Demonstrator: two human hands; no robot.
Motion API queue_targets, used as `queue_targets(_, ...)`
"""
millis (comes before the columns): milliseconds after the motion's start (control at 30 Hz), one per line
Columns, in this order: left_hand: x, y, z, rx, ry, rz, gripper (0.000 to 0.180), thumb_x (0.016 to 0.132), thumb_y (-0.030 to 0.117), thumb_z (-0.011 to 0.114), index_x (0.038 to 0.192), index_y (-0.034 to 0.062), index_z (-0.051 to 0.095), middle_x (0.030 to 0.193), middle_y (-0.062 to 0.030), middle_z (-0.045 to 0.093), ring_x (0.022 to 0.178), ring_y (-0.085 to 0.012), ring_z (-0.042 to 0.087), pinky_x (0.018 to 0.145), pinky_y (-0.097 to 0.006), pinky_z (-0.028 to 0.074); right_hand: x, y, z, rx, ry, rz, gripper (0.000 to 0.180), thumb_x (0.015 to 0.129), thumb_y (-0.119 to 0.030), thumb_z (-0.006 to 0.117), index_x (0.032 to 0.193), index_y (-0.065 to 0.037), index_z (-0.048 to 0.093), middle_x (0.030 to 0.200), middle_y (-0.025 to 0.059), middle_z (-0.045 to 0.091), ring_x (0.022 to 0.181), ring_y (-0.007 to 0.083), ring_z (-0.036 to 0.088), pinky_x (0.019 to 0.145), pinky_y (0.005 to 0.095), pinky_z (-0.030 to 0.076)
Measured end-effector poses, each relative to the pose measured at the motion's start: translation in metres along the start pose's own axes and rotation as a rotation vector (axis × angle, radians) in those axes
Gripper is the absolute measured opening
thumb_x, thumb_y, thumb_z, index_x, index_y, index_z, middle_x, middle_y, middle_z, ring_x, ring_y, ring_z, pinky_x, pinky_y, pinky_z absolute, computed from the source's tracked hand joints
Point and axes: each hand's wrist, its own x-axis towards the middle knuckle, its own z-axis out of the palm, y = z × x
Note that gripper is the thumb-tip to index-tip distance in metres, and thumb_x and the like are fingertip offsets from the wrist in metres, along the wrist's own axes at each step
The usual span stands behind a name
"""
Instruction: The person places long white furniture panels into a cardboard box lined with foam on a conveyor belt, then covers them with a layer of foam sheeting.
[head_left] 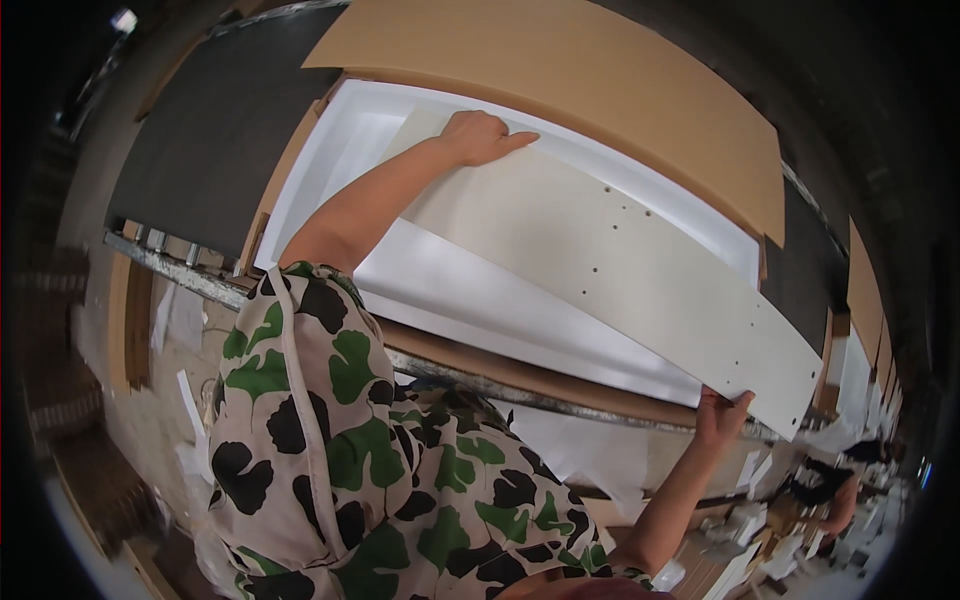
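A long pale panel point(560, 240) with several small drilled holes lies slanted over an open cardboard box lined with white foam point(420, 275). My left hand point(482, 138) grips the panel's far edge near its left end, thumb stretched along the top face and fingers mostly hidden. At the near edge, close to the right end, my right hand point(722, 412) pinches the panel between thumb and fingers. The panel's right end sticks out past the box's near right corner, while its left part sits over the foam.
The box's cardboard flap point(560, 60) stands folded out on the far side. Beneath runs a dark conveyor belt point(210, 130) with a metal rail point(170, 262) on the near side. Another person's arm point(842, 505) shows at lower right, among scattered white packing pieces.
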Motion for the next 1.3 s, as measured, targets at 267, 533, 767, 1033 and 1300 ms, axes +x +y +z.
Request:
queue_targets(267,-0.004,-0.095,0.022,0.157,0.055,-0.064,0.066,0.086,0.053,0.028,0.065,0.0025,0.064,0.072,-0.0127,0.063,0.074,-0.0281,0.059,0.067,-0.037,0.046,0.032,0.080,0.040,0.004,-0.065,0.245,0.039,0.093,-0.031,0.038,0.121,-0.004,0.039,0.123,0.0120,0.045,0.111,0.0295,0.046,0.091,0.0473,0.041)
queue_targets(533,-0.039,-0.068,0.050,0.144,0.514,0.216,0.026,0.077,0.031,0.062,0.076,0.0052,0.060,0.074,-0.0098,0.059,0.071,-0.0270,0.057,0.059,-0.039,0.046,0.043,0.104,0.034,-0.031,-0.074,0.185,0.044,0.092,-0.036,0.038,0.123,-0.005,0.039,0.122,0.0102,0.044,0.110,0.0250,0.045,0.090,0.0400,0.042)
queue_targets(767,-0.142,-0.008,0.034,0.363,0.077,0.477,0.067,0.067,0.031,0.068,0.125,0.0075,0.043,0.136,-0.0127,0.032,0.128,-0.0309,0.024,0.102,-0.055,0.015,0.052,0.117,0.055,0.078,-0.118,0.277,0.047,0.092,-0.038,0.036,0.122,-0.001,0.038,0.122,0.0130,0.045,0.114,0.0256,0.042,0.097,0.0437,0.035)
queue_targets(1033,-0.112,-0.003,0.046,0.466,0.195,0.572,0.051,0.073,0.033,0.063,0.120,0.0179,0.050,0.130,-0.0096,0.040,0.120,-0.0297,0.036,0.097,-0.051,0.026,0.055,0.093,0.052,0.037,-0.149,0.386,0.037,0.093,-0.034,0.036,0.105,-0.002,0.048,0.084,0.0053,0.056,0.074,0.0167,0.051,0.092,0.0405,0.041)
queue_targets(1300,-0.117,-0.018,0.049,0.464,0.250,0.585,0.049,0.076,0.034,0.060,0.121,0.0178,0.048,0.132,-0.0126,0.037,0.120,-0.0303,0.036,0.095,-0.048,0.028,0.046,0.097,0.047,-0.060,-0.258,0.411,0.048,0.094,-0.041,0.025,0.116,-0.002,0.042,0.106,0.0109,0.055,0.097,0.0217,0.054,0.089,0.0387,0.041)
